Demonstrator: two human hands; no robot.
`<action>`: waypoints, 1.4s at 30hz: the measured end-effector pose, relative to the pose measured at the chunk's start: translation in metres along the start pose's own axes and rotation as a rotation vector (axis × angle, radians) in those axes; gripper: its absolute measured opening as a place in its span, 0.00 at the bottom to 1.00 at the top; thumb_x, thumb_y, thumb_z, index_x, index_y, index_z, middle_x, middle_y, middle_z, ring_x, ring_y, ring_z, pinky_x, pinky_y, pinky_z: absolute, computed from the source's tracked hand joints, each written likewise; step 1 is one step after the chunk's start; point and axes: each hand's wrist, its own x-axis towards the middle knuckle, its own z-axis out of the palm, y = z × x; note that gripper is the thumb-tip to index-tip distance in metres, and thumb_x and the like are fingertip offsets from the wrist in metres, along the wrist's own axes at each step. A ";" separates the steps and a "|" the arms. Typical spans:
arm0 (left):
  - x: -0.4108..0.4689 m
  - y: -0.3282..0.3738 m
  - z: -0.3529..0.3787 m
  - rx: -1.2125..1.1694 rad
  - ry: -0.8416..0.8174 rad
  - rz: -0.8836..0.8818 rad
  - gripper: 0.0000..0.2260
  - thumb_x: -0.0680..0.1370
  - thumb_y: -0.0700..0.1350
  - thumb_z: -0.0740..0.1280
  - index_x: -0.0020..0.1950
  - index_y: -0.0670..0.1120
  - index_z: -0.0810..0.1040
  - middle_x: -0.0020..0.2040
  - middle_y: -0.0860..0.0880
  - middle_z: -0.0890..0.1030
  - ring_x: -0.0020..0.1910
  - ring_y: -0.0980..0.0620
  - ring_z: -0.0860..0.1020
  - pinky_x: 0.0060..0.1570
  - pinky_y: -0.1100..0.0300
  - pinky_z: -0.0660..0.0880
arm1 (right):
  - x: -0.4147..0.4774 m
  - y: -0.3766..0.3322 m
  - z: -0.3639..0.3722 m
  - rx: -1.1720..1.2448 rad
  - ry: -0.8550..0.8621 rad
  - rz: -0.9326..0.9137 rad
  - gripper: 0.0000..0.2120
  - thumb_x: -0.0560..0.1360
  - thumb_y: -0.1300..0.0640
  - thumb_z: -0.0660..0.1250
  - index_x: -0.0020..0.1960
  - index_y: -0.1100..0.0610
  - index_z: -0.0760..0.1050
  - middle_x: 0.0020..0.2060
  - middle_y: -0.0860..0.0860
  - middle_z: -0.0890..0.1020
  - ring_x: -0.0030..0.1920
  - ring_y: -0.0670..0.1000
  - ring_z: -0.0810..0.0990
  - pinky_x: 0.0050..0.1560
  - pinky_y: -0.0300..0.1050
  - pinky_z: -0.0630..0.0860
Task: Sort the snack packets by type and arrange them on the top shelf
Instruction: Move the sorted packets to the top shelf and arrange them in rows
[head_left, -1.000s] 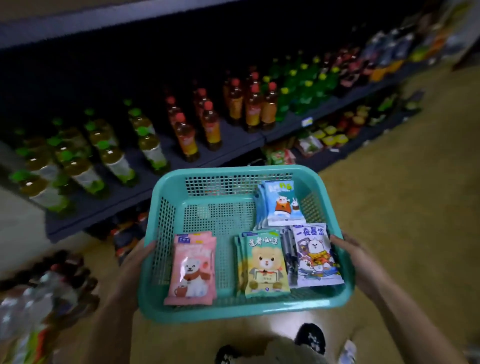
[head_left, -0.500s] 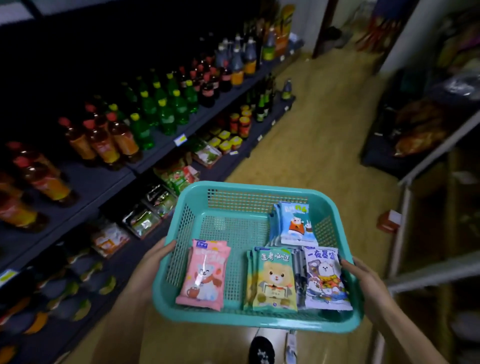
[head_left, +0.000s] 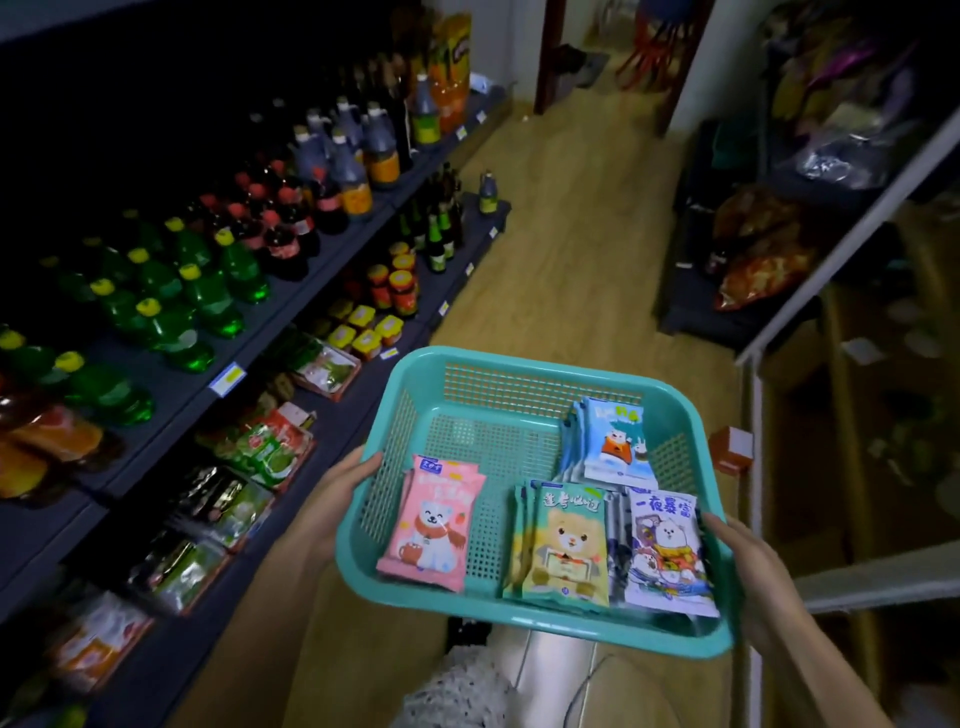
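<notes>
I carry a teal plastic basket (head_left: 498, 364) in front of me. My left hand (head_left: 337, 499) grips its left rim and my right hand (head_left: 748, 571) grips its right rim. Inside lie small stacks of snack packets sorted by look: pink bear packets (head_left: 431, 525) at the left, yellow-green bear packets (head_left: 563, 545) in the middle, white-and-blue cartoon packets (head_left: 670, 556) at the right, and blue packets (head_left: 613, 441) behind them.
Dark shelves (head_left: 171, 384) run along the left with green and red bottles, jars and packaged food below. A wooden-floored aisle (head_left: 571, 234) leads ahead to a doorway. On the right stand a white rack (head_left: 831, 249) and bagged goods. An orange box (head_left: 731, 449) lies on the floor.
My view has swung right, from facing the bottle shelves to looking down the aisle. The basket stays held in both hands and its packets have not shifted.
</notes>
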 end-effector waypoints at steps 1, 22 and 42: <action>0.018 0.010 0.006 0.008 -0.004 -0.003 0.10 0.80 0.42 0.59 0.54 0.47 0.79 0.41 0.47 0.86 0.38 0.48 0.84 0.38 0.56 0.79 | 0.014 -0.013 0.004 0.012 0.009 -0.001 0.14 0.78 0.54 0.61 0.59 0.60 0.72 0.41 0.59 0.81 0.36 0.57 0.80 0.41 0.51 0.78; 0.292 0.121 0.185 -0.122 0.277 0.056 0.09 0.80 0.43 0.59 0.56 0.45 0.77 0.51 0.41 0.81 0.45 0.44 0.81 0.44 0.52 0.75 | 0.354 -0.329 0.023 -0.254 -0.107 -0.005 0.24 0.74 0.49 0.66 0.66 0.59 0.69 0.52 0.63 0.82 0.46 0.63 0.83 0.44 0.57 0.81; 0.466 0.096 0.142 -0.414 0.974 0.056 0.11 0.81 0.48 0.57 0.54 0.44 0.77 0.49 0.39 0.81 0.42 0.44 0.79 0.45 0.52 0.75 | 0.635 -0.429 0.342 -1.061 -0.598 -0.263 0.08 0.78 0.62 0.61 0.55 0.64 0.72 0.43 0.67 0.80 0.41 0.58 0.76 0.44 0.55 0.73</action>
